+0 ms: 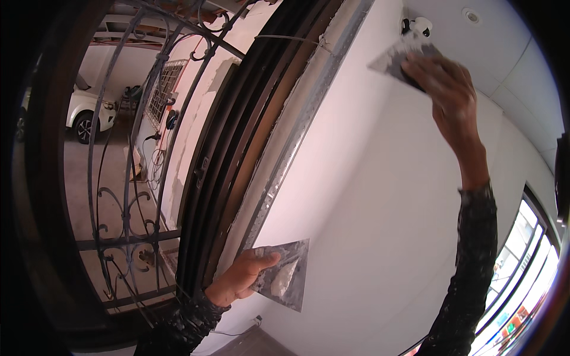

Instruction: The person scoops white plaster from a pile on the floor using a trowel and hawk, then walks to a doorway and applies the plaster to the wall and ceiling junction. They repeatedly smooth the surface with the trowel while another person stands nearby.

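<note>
My right hand [445,86] is raised at the upper right, its fingers wrapped over a flat putty scraper [389,62] whose blade is smeared with white filler. That blade lies at or close to the upper part of the white wall [380,196]; exact contact cannot be made out. Lower down, my left hand [240,279] grips a second wide putty scraper [300,258], thumb on top of the blade. A lump of white filler [286,277] sits on its face. Running up the wall's edge, left of both hands, is a perforated metal corner strip [284,169].
A dark window frame [222,160] and a wrought-iron grille [126,207] stand on the left, with a white car [89,113] beyond. Near the ceiling is a small white camera-like fixture [423,26]. A bright window [516,255] lies at the right; a cable [228,333] runs low down.
</note>
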Available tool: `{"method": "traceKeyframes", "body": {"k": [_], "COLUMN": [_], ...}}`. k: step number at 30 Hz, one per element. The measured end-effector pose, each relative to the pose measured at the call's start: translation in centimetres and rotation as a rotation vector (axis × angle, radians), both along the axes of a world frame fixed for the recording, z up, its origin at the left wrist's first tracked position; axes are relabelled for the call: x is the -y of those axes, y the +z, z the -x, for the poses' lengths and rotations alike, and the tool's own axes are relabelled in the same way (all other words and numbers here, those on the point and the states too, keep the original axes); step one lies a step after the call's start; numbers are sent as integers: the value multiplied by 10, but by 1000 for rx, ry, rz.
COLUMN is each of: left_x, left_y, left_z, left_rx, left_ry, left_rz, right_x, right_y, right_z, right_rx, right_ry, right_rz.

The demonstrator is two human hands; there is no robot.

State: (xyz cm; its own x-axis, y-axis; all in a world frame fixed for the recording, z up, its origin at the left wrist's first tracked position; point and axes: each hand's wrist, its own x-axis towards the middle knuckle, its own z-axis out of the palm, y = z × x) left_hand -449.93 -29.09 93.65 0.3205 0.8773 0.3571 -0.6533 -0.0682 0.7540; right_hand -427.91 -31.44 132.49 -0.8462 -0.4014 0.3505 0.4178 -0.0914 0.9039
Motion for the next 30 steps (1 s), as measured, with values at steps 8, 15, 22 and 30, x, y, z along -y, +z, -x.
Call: {"method": "traceKeyframes", "body": {"k": [8,15,22,30], "left_x": [8,-28,-17,-1], "left_y": [4,-22,-12,1], "left_z": [13,5,10,14], "left_rx": [-158,-91,-150,-152], "left_ry": [9,-48,-16,-33], "left_rz": [82,-21,-23,85], "right_x": [-60,-71,-82,-88], "right_y": [73,75,78,80], "right_z": [73,88,95,89], "right_rx": [48,80,102,133], "right_ry": [-138,-158,-211,-187], "right_rz": [-131,-128,-107,-126]}}
